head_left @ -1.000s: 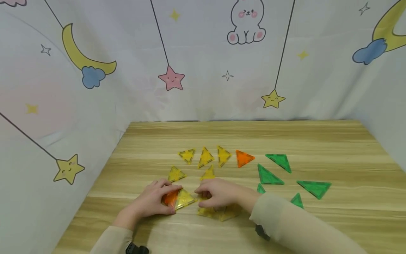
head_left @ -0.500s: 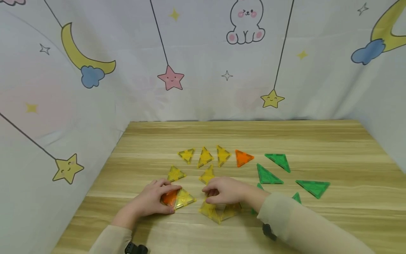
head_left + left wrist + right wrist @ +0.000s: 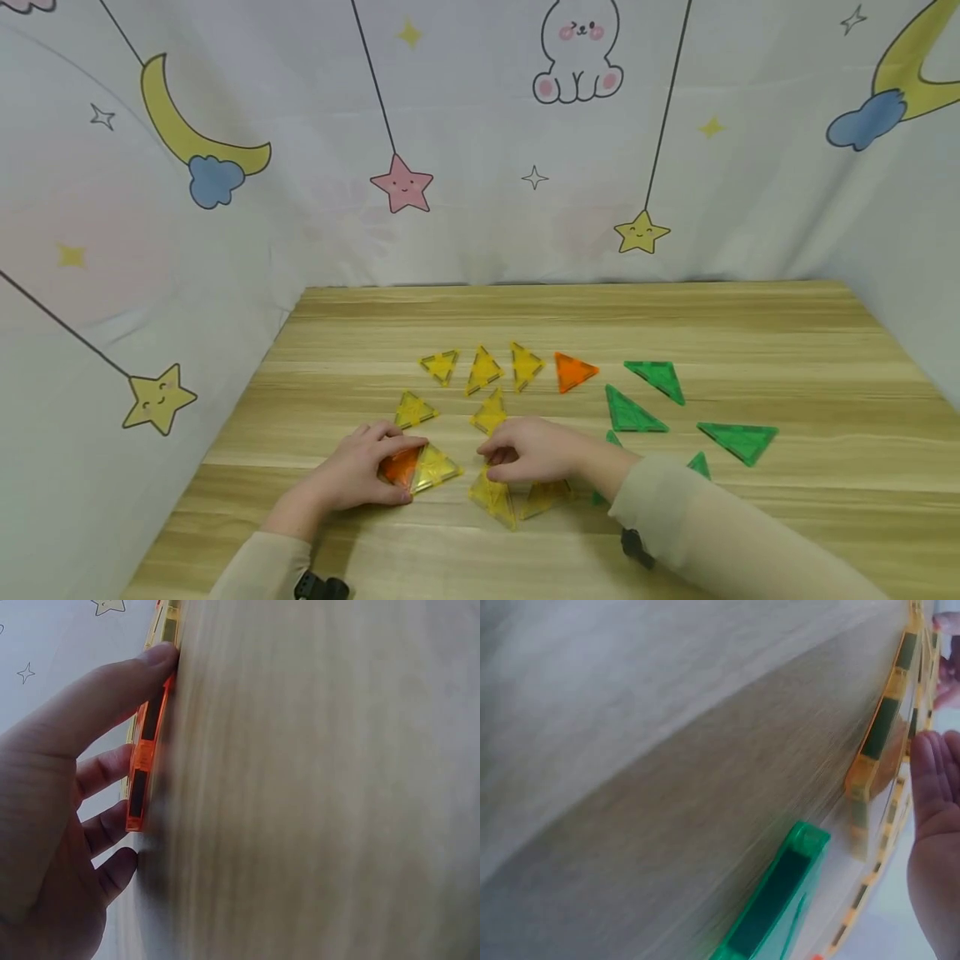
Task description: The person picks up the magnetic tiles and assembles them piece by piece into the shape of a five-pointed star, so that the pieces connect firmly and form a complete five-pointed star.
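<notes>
Plainly, open wood (image 3: 423, 546) borders left hand's (image 3: 360, 471) orange tile (image 3: 401, 470).

Orange triangle (image 3: 401, 468) (translucent), flat, edge against a yellow triangle (image 3: 435, 469)

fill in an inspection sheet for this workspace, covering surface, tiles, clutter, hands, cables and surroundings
Surface: wood-grain table.
Job's things: flat triangular tiles; a near orange tile edge to edge with a yellow tile; other yellow tiles, a far orange tile and green tiles toward the right, some partly hidden by the right arm.
Clutter: nothing seen.
Grippers: left hand grips the near orange tile; right hand is at the yellow tiles, its hold unclear.
Cables: nothing seen.
Surroundings: pale cloth printed with moons and stars.
</notes>
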Demonstrator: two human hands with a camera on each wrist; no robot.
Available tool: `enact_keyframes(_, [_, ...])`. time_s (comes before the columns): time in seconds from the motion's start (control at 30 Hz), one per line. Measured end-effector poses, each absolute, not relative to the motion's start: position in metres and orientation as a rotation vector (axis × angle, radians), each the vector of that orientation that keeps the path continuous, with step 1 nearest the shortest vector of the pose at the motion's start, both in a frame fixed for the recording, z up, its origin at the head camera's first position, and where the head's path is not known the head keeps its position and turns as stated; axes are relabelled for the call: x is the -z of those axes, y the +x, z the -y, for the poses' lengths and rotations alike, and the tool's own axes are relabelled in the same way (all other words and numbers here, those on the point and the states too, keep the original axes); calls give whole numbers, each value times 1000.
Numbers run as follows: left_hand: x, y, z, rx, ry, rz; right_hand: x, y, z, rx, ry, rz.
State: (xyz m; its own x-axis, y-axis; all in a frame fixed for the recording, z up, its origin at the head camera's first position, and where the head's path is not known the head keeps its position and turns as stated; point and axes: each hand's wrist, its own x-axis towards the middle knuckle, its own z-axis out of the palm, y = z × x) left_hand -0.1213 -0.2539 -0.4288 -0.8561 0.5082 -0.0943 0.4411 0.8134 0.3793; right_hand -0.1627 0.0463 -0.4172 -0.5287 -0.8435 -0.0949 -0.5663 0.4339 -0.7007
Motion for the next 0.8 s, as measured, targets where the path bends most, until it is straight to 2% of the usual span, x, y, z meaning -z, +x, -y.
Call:
enact_keyframes(0.17, [430,-121,254,-526,735,-2802,415,-165,-50,903,-1157,-2283])
enact_keyframes(0.33, [431,-122,254,-547,742,-2797,411,-185,-72,947,-1117,-2410])
enact_keyframes(0.8, [430,-122,253,-523,755,-2821,418,-224,-122,621,-939,-2800])
